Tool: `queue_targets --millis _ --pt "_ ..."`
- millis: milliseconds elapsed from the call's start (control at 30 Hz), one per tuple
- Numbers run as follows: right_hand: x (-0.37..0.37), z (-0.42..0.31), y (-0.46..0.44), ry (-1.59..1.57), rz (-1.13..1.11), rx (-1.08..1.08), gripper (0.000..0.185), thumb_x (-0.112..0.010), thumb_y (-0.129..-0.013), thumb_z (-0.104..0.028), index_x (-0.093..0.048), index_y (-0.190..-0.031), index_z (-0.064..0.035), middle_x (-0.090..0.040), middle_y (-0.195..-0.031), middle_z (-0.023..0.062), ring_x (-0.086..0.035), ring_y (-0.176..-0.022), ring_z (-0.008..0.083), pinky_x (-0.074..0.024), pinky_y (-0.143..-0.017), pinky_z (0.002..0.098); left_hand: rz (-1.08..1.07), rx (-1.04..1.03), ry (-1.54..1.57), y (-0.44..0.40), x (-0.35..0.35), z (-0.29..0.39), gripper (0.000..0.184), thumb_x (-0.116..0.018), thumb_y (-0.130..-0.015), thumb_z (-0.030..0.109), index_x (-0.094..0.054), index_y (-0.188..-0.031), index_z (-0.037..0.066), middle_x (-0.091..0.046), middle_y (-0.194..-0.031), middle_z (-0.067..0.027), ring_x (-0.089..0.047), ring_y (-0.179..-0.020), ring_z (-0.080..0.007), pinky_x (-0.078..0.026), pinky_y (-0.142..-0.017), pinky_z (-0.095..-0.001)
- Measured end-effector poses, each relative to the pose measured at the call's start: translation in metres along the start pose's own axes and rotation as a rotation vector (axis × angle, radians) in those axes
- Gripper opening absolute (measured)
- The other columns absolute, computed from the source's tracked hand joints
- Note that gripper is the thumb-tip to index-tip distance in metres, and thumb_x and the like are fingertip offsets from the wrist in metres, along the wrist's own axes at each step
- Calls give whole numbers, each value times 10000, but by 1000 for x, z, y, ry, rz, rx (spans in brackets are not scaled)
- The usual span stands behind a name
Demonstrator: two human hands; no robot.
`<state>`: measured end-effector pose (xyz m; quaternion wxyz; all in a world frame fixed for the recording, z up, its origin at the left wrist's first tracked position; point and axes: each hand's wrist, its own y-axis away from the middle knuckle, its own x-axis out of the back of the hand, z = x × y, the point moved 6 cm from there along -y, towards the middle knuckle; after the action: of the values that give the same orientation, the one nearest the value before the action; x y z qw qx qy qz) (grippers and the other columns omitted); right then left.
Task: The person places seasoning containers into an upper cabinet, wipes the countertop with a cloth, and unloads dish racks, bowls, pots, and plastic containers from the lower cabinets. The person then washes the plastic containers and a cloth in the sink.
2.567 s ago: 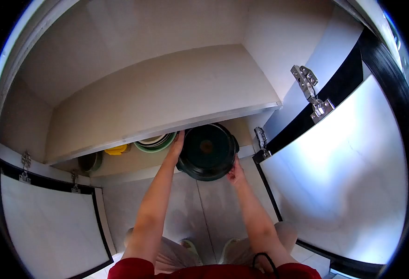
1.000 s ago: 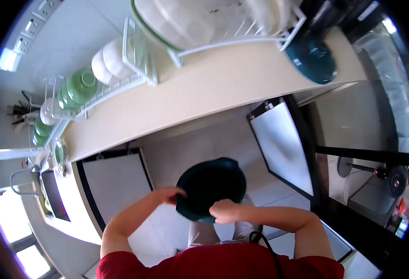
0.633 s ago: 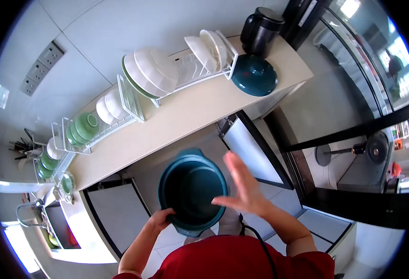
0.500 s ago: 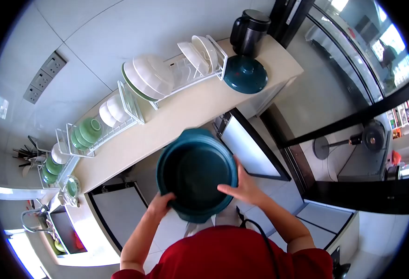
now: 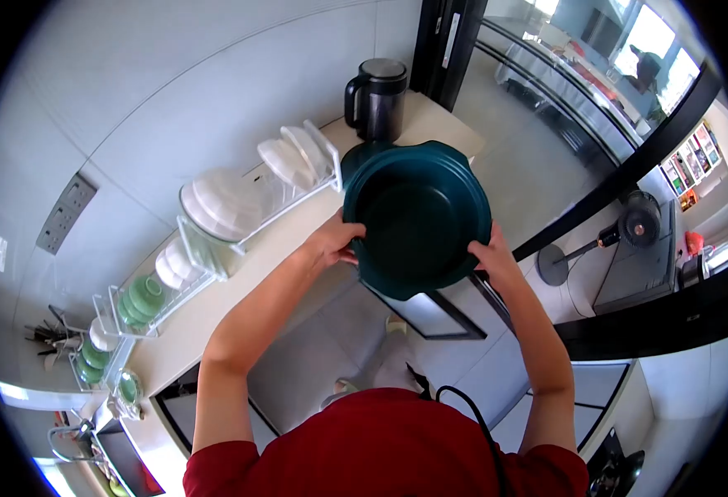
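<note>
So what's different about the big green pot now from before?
The pot showed its bottom beside the cupboard shelf; now it is open side up, raised to the counter's right end, hiding most of the lid. The right hand briefly let go, then took hold again; the left hand holds the opposite side. The kettle and white bowls stayed put.

It's a kitchen, with round shiny green bowls (image 5: 141, 301) at left and a black-and-silver metal jug (image 5: 381, 106) at upper middle.
</note>
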<state>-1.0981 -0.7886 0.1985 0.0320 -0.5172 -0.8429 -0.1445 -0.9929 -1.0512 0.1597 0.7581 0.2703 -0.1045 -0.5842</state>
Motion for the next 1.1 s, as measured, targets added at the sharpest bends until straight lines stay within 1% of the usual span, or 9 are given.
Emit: queue_targets --millis 67,100,233,367,433,500,533,833,1100 --pt "25 -8 -48 -145 0 24 581 -535 -717 -32 -335 -1261 -60 -523 -1019 121 -584 -782 204 -517 -511 294 8 -23 9 -51 -20 29 510 -552 -746 14 -422 -1230 105 -585 -970 -115 -613 -740 -239 -549 -567 -406" --pt "39 -7 -78 -111 -15 -1 592 -526 -733 -26 -299 -1279 -63 -520 -1034 131 -587 -791 221 -543 -532 328 20 -31 24 -78 -29 45 548 -550 -746 1 -396 -1259 118 -570 -1046 -131 -618 -814 -275 -557 -625 -454" --pt "84 -9 -180 -111 25 31 585 -509 -740 0 -290 -1281 -48 -512 -1062 148 -596 -818 237 -545 -533 343 104 -4 30 -188 -55 90 553 -552 -751 -14 -393 -1269 98 -508 -1186 -172 -599 -924 -350 -517 -737 -530" --pt "112 4 -275 -208 -15 74 587 -501 -741 26 -277 -1281 -21 -494 -1113 184 -598 -874 282 -556 -553 371 203 -15 -9 -268 -75 128 545 -554 -739 -23 -406 -1251 91 -522 -1145 -188 -594 -914 -369 -515 -712 -546" --pt "122 20 -313 -259 -20 74 590 -503 -740 31 -270 -1280 -14 -487 -1128 196 -597 -889 300 -562 -564 384 253 26 -74 -310 -77 134 621 -526 -720 -83 -342 -1294 67 -520 -1096 -229 -606 -828 -409 -536 -603 -553" --pt "131 38 -345 -246 20 -1 570 -521 -706 30 -352 -1247 -31 -540 -1096 143 -603 -908 289 -561 -668 439 285 64 -66 -346 -79 132 613 -533 -709 -91 -355 -1275 63 -518 -1090 -233 -597 -845 -424 -525 -613 -578" --pt "133 46 -358 -249 20 -2 570 -521 -706 30 -352 -1247 -31 -540 -1096 143 -603 -908 289 -561 -668 439 319 100 -56 -361 -77 129 605 -540 -698 -98 -367 -1257 59 -516 -1085 -237 -588 -862 -439 -515 -624 -604" --pt "138 86 -425 -221 22 -107 549 -530 -714 27 -362 -1232 -39 -550 -1070 158 -611 -861 315 -572 -583 471 396 142 -93 -404 -82 128 529 -550 -705 -79 -391 -1202 8 -521 -1074 -238 -589 -871 -447 -514 -647 -604" --pt "132 71 -446 -163 -23 -151 597 -553 -717 8 -327 -1266 -49 -475 -1172 191 -579 -932 373 -571 -592 500 420 202 -99 -423 -71 128 477 -560 -707 -74 -423 -1162 -36 -524 -1076 -248 -602 -883 -420 -539 -622 -556"
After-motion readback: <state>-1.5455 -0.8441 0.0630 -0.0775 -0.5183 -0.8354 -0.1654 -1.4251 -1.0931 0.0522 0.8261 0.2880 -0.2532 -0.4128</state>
